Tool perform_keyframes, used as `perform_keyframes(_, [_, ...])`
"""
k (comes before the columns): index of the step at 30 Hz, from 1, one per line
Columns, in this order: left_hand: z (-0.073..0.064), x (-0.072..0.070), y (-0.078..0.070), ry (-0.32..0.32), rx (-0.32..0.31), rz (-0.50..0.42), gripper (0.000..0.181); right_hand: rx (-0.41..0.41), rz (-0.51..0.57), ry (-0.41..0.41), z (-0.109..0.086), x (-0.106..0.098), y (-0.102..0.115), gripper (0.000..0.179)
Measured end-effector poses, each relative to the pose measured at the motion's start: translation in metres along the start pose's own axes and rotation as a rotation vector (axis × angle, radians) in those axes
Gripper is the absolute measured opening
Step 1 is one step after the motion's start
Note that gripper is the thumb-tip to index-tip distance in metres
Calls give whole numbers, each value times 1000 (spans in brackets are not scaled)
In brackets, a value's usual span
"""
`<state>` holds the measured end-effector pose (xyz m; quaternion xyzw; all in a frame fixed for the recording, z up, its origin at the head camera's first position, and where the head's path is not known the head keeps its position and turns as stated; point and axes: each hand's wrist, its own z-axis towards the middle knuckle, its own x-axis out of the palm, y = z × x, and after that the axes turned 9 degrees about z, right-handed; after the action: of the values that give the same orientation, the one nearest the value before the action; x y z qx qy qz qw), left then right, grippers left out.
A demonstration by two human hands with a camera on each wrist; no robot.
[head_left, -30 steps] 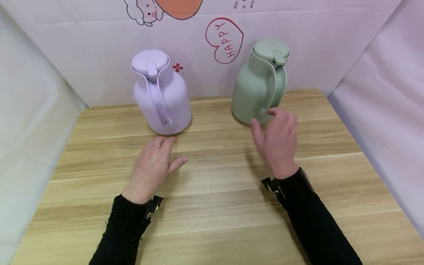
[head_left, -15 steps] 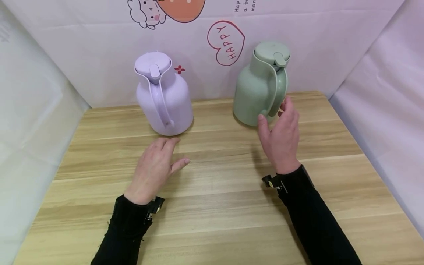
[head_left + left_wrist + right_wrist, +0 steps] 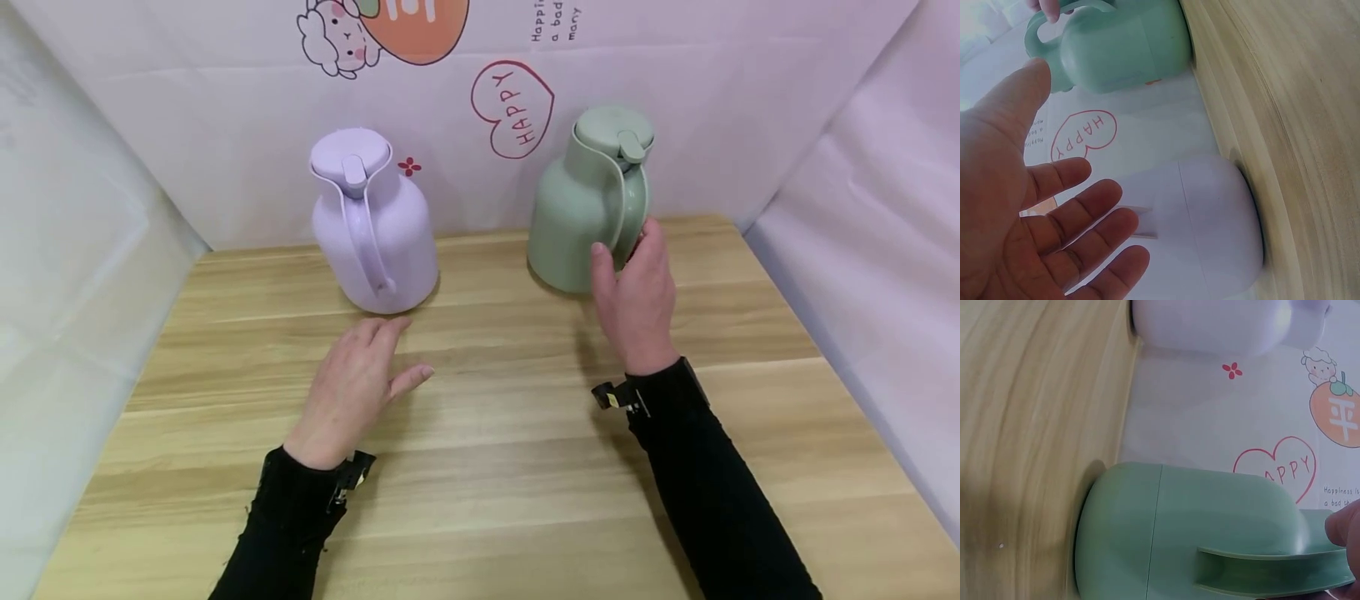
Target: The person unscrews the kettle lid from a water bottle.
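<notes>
A pale green vacuum jug (image 3: 562, 225) stands upright at the back right of the wooden table. My right hand (image 3: 639, 308) is at its handle (image 3: 1272, 575), thumb on one side and fingers on the other, partly hidden behind it. To the left stands a matching lilac vacuum jug (image 3: 408, 237), its handle turned toward me. My left hand (image 3: 347, 387) hovers in front of its base with fingers spread and nothing held. In the left wrist view the open palm (image 3: 997, 206) faces the camera, fingertips overlapping the lilac jug (image 3: 1210, 231).
Both jugs stand close to a white printed cloth (image 3: 465, 192) behind the table (image 3: 480, 467). White cloth also hangs at the left and right sides. Wood surface lies between the jugs and in front of them. Each black sleeve carries a small wrist device.
My right hand has risen from the lower front of the green jug to its handle, fingers passing round the right side. The left hand has hardly moved. The head view has tilted slightly.
</notes>
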<state>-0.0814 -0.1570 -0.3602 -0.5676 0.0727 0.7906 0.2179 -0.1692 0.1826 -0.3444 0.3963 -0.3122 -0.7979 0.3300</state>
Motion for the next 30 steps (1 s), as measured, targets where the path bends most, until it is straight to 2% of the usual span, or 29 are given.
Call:
perform_keyframes(14, [5, -4, -6, 4, -7, -8, 76, 75, 15, 20, 10, -1, 0, 57])
perform_keyframes(21, [12, -9, -13, 0, 10, -32, 74, 124, -12, 69, 11, 2, 7, 54])
perform_keyframes(25, [15, -10, -16, 10, 12, -44, 73, 138, 46, 101, 11, 5, 11, 52])
perform_keyframes(30, [20, -11, -21, 8, 17, -55, 75, 115, 109, 103, 10, 9, 11, 51])
